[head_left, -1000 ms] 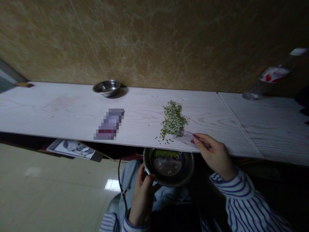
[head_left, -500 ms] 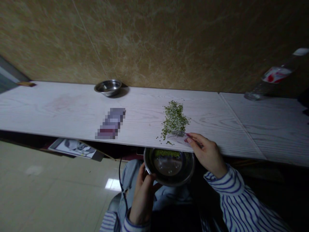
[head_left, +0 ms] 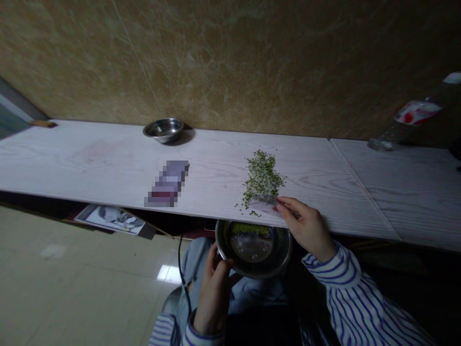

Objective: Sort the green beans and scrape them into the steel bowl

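A patch of small green beans [head_left: 263, 174] lies scattered on the whitish wooden counter [head_left: 212, 187]. At its near side my right hand [head_left: 306, 223] pinches a thin, clear plastic piece [head_left: 264, 203], which rests flat against the counter at the beans' edge; its exact kind I cannot make out. Below the counter's front edge, my left hand [head_left: 215, 283] grips the rim of a metal bowl [head_left: 254, 269] held over the lap. More green beans are gathered along the bowl's far inner side.
Toward the wall stands a smaller metal bowl [head_left: 164, 130]. A blurred-out, phone-shaped flat object [head_left: 168, 183] lies left of the beans. At the right is a clear plastic bottle [head_left: 414, 113] with a red-and-white label. Beneath the counter, an open drawer [head_left: 111, 220] holds papers.
The right hand and the plastic piece have shifted very slightly left relative to the beans. The left hand still holds the bowl in the same place. The view has shifted a little.
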`<state>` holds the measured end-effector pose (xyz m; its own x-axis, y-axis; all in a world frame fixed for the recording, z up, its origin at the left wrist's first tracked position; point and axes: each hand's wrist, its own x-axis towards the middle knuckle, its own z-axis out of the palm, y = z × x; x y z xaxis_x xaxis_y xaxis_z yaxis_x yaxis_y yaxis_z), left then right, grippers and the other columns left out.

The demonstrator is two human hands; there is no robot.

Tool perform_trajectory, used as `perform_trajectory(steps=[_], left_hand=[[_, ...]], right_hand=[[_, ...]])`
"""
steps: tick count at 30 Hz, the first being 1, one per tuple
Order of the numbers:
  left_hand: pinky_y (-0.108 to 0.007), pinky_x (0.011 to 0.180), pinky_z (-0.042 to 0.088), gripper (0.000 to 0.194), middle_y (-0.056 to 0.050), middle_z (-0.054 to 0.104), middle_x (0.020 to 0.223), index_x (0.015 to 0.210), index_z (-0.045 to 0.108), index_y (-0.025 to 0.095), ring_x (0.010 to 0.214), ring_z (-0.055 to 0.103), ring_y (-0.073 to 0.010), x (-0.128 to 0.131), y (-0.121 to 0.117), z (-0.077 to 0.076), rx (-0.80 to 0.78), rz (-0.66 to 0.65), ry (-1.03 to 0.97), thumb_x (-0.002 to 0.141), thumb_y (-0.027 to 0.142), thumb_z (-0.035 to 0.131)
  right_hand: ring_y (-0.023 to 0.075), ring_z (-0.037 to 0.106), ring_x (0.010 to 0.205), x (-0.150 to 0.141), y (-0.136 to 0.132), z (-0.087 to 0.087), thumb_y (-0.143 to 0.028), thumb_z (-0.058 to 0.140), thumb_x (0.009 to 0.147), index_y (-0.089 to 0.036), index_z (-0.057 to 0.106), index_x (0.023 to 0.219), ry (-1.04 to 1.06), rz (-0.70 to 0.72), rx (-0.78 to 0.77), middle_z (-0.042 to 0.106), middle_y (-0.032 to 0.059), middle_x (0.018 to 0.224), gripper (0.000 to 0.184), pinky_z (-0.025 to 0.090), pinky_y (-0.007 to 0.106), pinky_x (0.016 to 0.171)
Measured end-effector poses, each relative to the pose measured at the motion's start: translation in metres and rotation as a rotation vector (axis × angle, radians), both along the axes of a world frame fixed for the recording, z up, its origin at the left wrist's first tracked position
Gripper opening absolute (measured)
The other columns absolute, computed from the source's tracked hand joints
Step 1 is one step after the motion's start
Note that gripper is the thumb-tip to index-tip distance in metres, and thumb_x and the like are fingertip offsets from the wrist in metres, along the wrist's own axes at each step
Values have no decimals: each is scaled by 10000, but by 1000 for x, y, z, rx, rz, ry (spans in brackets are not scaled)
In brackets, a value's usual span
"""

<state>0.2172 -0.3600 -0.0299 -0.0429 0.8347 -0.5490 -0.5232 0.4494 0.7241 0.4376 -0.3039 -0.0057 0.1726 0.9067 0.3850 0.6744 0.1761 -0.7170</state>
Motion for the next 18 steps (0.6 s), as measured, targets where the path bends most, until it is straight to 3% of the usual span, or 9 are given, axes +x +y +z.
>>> perform_trajectory(steps=[8, 18], left_hand=[[-330, 706, 561, 530, -90, 689, 1096, 1217, 612, 197, 950, 620, -230, -2, 0, 3, 2, -15, -1, 696, 244, 697], [-354, 741, 559, 543, -102, 675, 1171, 1215, 614, 213, 1029, 613, -261, -5, 2, -4, 4, -13, -21, 680, 247, 699]], right_hand=[[247, 764, 879, -3, 2, 0, -323, 582, 919, -194, 745, 1077, 13, 15, -3, 793, 100, 1003, 261, 615, 381, 836], [240, 761, 886, -9, 4, 2, -317, 584, 914, -202, 749, 1068, 0, 39, -13, 797, 92, 996, 254, 612, 371, 832]])
